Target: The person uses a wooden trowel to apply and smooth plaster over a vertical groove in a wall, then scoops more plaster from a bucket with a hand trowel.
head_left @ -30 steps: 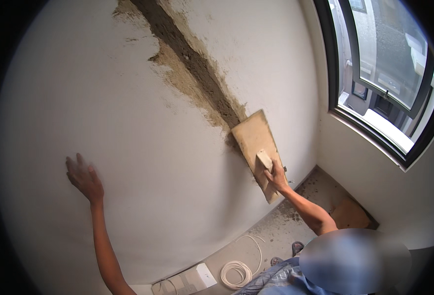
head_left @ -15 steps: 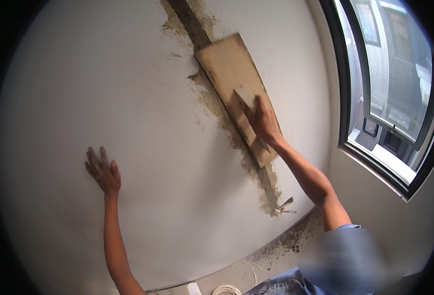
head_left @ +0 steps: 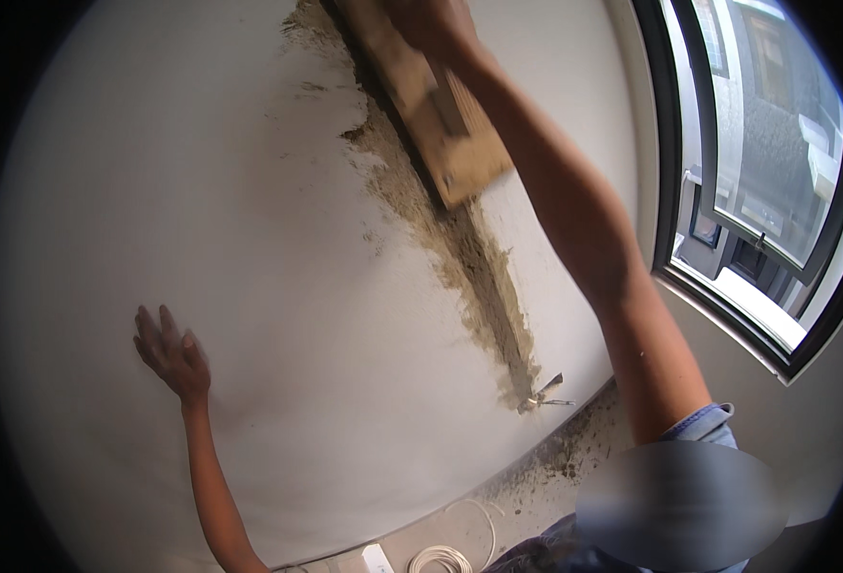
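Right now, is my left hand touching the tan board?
Apart: the head view shows plain wall between your left hand, lower left, and the tan board, upper middle.

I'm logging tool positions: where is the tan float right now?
In the head view, the tan float is at the top, near the middle, in the right hand, over the brown strip, left of the window.

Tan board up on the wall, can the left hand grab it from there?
Probably yes, with a stretch up and to the right: the left hand is spread open and looks empty, and only wall and rough brown patching lie between it and the tan board.
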A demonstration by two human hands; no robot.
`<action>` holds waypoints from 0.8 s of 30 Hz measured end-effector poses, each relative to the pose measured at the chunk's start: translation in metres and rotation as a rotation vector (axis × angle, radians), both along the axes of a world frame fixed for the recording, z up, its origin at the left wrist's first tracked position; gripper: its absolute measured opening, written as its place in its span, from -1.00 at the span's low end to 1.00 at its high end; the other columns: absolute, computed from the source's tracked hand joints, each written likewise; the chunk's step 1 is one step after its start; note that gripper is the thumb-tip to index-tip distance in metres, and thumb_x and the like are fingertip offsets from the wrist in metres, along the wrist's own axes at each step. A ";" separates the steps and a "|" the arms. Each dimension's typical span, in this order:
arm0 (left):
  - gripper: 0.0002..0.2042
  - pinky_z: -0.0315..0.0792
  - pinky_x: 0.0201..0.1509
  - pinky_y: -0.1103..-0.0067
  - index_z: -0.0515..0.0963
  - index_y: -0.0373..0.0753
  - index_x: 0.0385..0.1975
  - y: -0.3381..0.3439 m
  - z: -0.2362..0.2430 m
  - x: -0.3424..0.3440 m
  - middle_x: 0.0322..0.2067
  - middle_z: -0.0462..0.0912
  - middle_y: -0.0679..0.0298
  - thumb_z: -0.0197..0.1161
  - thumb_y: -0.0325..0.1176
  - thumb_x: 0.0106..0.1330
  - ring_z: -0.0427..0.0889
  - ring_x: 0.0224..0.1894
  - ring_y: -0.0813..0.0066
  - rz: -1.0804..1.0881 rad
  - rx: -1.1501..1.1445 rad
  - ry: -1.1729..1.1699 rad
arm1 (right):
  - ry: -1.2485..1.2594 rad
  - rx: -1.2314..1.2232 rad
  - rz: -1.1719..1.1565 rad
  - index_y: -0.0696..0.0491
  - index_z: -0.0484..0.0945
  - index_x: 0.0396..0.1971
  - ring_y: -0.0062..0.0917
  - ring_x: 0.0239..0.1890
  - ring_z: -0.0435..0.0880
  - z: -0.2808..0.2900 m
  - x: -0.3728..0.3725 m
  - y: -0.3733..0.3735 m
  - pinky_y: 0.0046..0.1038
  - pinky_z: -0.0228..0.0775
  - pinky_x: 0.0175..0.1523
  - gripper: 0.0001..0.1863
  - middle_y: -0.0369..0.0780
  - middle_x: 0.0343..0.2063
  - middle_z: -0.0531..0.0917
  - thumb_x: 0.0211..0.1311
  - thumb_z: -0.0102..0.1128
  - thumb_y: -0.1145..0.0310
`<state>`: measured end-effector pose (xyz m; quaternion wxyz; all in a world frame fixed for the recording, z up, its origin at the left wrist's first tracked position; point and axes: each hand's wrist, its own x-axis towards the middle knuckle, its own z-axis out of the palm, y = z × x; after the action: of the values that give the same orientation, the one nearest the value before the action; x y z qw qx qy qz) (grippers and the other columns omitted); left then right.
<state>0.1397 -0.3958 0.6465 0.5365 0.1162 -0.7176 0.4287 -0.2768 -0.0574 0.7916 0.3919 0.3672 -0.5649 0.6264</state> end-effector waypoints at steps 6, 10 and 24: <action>-0.50 -0.10 0.42 0.02 0.21 -0.11 0.34 -0.003 0.003 0.011 0.38 0.10 0.07 -0.28 -0.01 0.51 0.03 0.44 0.07 0.067 -0.073 -0.003 | -0.269 0.172 0.033 0.16 0.32 0.08 -0.04 -0.32 0.62 -0.287 0.042 -0.028 -0.12 0.45 -0.24 -0.43 0.10 -0.35 0.61 0.23 0.23 0.10; -0.52 -0.10 0.43 0.00 0.19 -0.07 0.35 0.030 0.010 -0.050 0.39 0.08 0.08 -0.20 -0.05 0.51 0.04 0.44 0.07 -0.076 0.016 0.073 | -0.335 0.376 0.017 0.19 0.25 0.16 0.07 -0.21 0.52 -0.572 0.037 0.001 -0.08 0.37 -0.13 -0.38 0.17 -0.21 0.53 0.23 0.23 0.18; -0.30 -0.33 0.44 -0.05 -0.13 -0.10 0.46 0.144 0.031 -0.232 0.47 -0.16 0.19 -0.16 0.11 0.44 -0.15 0.50 0.20 -0.087 -0.091 -0.114 | -0.816 0.496 0.146 0.13 0.42 0.02 -0.16 -0.36 0.62 -0.759 0.222 0.186 -0.29 0.45 -0.26 -0.44 0.02 -0.39 0.58 -0.04 0.40 0.38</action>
<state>-0.0927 -0.2522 0.6779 0.5176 0.0359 -0.7312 0.4429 -0.0546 0.1282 0.0323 -0.0057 0.2126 -0.7776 0.5917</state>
